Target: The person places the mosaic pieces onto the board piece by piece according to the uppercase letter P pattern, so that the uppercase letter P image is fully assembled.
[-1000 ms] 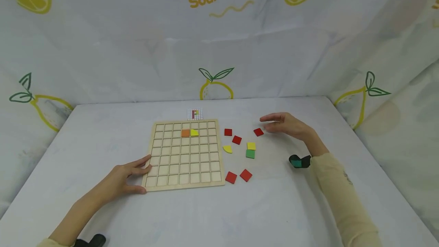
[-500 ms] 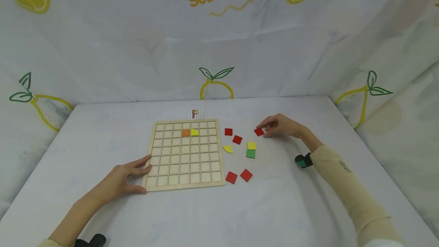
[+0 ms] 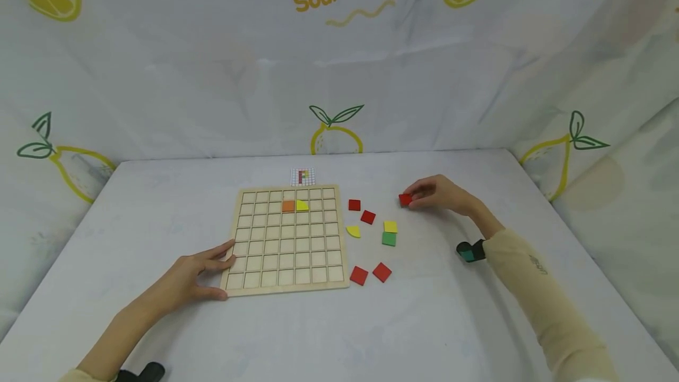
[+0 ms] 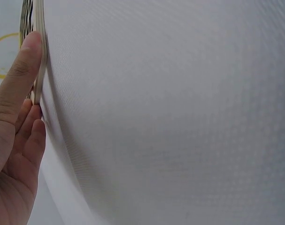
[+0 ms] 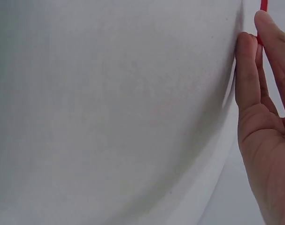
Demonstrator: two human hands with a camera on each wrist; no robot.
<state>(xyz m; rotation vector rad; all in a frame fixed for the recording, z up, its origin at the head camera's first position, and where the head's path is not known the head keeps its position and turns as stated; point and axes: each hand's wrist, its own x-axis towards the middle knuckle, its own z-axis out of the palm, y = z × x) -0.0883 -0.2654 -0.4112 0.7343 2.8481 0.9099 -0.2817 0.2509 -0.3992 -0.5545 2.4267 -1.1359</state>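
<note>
A square wooden grid board (image 3: 281, 292) lies flat on the white-covered table. My left hand (image 3: 183, 280) rests at its left edge, fingers fairly straight, the index and middle fingertips on the rim and the thumb at the near corner. In the left wrist view the thumb (image 4: 27, 63) lies against the board's edge (image 4: 40, 56). An orange square tile (image 3: 288, 206) and a yellow quarter-round tile (image 3: 302, 206) sit side by side in the grid. To the right of the board, my right hand (image 3: 439, 194) pinches a red square tile (image 3: 405, 200) between thumb and fingers.
Loose red tiles (image 3: 354, 205) lie right of the board, with a yellow quarter-round (image 3: 353, 231), a yellow square (image 3: 390, 227) and a green square (image 3: 389, 239). A small pattern card (image 3: 303, 177) lies behind the board. A printed curtain (image 3: 233, 93) hangs beyond the table.
My right hand has closed its fingers on the farthest-right red tile and shifted it slightly right and away. The left hand and board have stayed in place.
</note>
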